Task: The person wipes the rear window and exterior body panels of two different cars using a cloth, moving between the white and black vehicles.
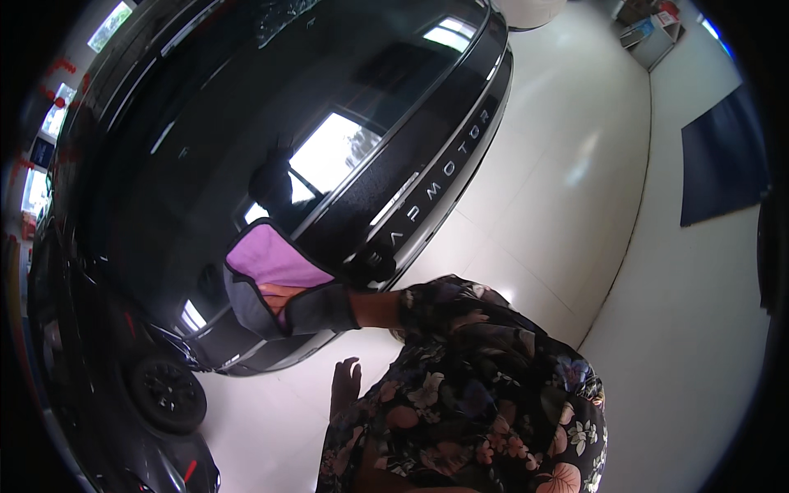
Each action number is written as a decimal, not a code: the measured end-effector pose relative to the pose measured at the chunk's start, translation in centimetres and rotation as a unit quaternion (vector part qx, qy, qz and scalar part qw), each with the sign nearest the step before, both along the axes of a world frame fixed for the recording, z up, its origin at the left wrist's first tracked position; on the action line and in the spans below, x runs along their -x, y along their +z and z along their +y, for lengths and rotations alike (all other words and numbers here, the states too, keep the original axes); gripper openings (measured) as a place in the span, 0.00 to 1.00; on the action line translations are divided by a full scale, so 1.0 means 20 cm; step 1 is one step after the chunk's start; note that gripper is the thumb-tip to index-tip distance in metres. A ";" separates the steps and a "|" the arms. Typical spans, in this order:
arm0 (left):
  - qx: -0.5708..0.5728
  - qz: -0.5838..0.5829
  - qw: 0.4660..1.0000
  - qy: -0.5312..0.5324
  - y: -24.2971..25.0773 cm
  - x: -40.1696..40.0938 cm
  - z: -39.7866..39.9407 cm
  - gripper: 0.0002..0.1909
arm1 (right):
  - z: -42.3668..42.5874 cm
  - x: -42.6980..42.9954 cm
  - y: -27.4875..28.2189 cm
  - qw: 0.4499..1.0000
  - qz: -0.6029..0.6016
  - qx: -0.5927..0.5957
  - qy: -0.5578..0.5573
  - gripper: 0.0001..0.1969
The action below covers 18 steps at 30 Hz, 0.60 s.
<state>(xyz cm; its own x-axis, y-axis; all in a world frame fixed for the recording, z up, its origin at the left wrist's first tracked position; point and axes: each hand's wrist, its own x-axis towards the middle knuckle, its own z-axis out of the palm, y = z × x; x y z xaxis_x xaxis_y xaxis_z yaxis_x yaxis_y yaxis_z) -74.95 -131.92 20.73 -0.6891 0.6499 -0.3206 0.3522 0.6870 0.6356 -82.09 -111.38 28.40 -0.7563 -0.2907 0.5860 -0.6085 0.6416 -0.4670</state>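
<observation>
My right hand lies on a microfibre cloth, pink on one face and grey on the other, with black edging. Part of the grey side folds over the hand and wrist. The cloth rests against the glossy black body of a car, near the corner of its end panel. Spaced silver letters run along that panel, to the right of the cloth. Below, my left hand hangs over the floor, fingers slightly curled and apart, holding nothing. Floral sleeves cover both upper arms.
A black wheel and more dark vehicle bodywork stand at the lower left. Pale glossy floor runs along the car to a white wall bearing a dark blue panel. A white cabinet with items on top stands at the upper right.
</observation>
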 end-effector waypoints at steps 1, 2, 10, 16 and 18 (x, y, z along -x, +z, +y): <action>0.001 0.013 1.000 0.011 0.01 0.02 -0.04 0.12 | 0.04 0.09 -0.03 0.997 0.057 0.033 -0.036 0.18; 0.002 0.025 0.999 0.021 0.02 0.05 -0.08 0.11 | 0.14 0.20 -0.05 0.991 0.092 0.056 -0.075 0.17; -0.031 0.144 0.988 -0.046 0.24 0.27 0.00 0.13 | 1.01 -0.05 -0.05 0.204 -0.049 -0.877 -0.432 0.28; -0.042 0.168 0.982 -0.075 0.43 0.38 0.29 0.18 | 1.37 -0.18 0.07 0.871 -0.067 -0.078 -0.480 0.28; -0.064 0.223 0.968 -0.100 0.41 0.37 0.33 0.19 | 1.48 -0.12 0.05 0.855 -0.051 -0.080 -0.510 0.28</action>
<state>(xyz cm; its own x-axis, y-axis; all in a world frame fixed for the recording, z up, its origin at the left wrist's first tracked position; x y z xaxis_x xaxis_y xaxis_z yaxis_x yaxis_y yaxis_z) -82.45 -125.29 28.87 -0.5969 0.7991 0.0711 0.7285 0.5028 0.4653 -79.60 -81.77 29.33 -0.7097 0.4796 0.5160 0.3438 0.8751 -0.3405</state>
